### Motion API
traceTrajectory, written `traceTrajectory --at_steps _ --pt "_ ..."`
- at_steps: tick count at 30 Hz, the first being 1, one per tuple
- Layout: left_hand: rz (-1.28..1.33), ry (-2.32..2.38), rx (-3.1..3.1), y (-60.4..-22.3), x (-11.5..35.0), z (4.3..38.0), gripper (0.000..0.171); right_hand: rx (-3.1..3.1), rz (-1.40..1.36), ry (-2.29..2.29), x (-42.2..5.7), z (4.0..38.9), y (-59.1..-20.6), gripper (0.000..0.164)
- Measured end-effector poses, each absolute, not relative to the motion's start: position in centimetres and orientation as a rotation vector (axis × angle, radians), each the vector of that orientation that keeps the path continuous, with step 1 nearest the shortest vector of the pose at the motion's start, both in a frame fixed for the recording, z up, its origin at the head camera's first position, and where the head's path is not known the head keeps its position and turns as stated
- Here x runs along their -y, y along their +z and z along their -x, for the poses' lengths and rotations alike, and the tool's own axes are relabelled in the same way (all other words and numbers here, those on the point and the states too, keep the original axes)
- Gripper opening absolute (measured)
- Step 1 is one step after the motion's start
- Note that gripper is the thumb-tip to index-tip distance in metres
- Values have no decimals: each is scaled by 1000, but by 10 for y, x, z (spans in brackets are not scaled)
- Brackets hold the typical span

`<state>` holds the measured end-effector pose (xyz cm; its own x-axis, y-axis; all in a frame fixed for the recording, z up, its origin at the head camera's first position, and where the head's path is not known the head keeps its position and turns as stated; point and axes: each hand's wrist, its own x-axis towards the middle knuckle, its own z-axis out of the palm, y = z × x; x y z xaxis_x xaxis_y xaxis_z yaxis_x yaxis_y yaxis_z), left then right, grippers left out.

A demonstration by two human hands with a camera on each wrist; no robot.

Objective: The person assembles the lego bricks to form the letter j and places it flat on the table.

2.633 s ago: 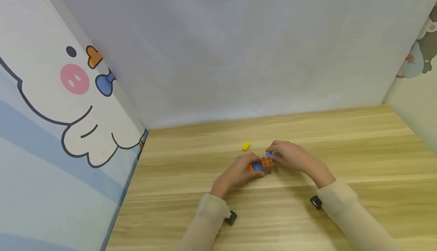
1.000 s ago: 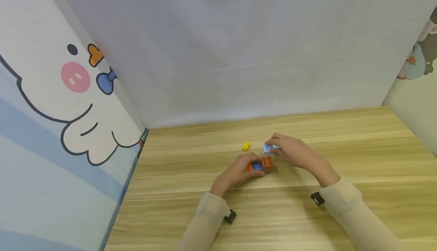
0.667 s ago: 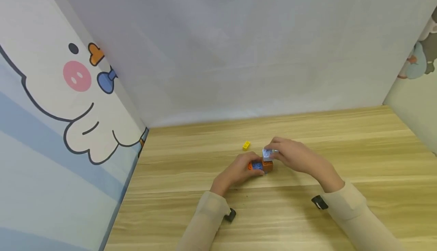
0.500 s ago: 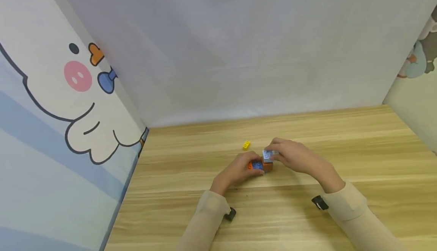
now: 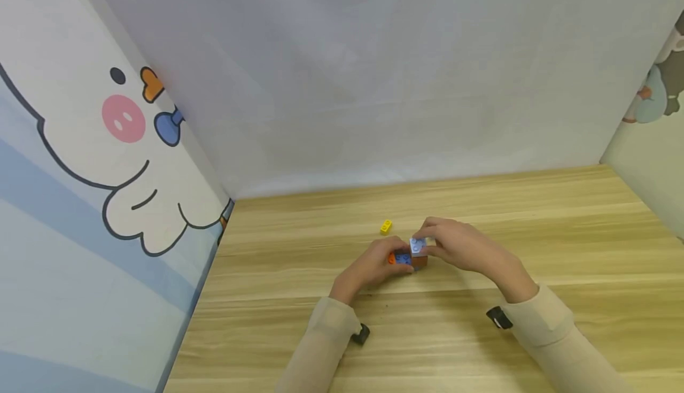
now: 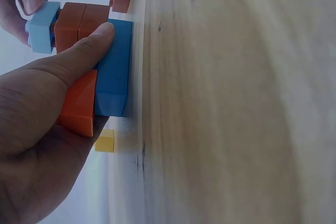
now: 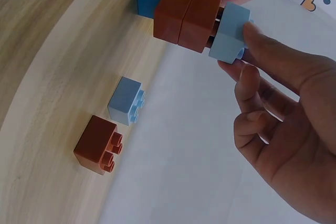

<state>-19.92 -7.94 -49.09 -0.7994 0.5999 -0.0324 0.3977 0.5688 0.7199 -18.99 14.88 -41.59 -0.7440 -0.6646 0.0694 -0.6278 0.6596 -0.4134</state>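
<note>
My left hand grips a toy-block build low on the table: a long blue brick with an orange brick and two stacked brown bricks on it. Between thumb and fingers, my right hand pinches a light blue brick over the top brown brick. In the right wrist view, studs show in a narrow gap between these two. The left fingers hide part of the base.
A small yellow brick lies behind the left hand on the wooden table. A loose brown brick and another light blue brick stand near the right hand. A pale wall rises behind the table.
My right hand has lifted the light blue brick from behind the build and brought it forward onto the brown stack. It now sits slightly nearer to me. My left hand has kept its grip.
</note>
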Motion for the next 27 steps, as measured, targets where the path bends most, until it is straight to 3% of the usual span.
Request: traceTrajectory --at_steps 27 --pt "-834 1023 -2560 -499 79 204 33 -2749 1085 -650 -150 196 -427 28"
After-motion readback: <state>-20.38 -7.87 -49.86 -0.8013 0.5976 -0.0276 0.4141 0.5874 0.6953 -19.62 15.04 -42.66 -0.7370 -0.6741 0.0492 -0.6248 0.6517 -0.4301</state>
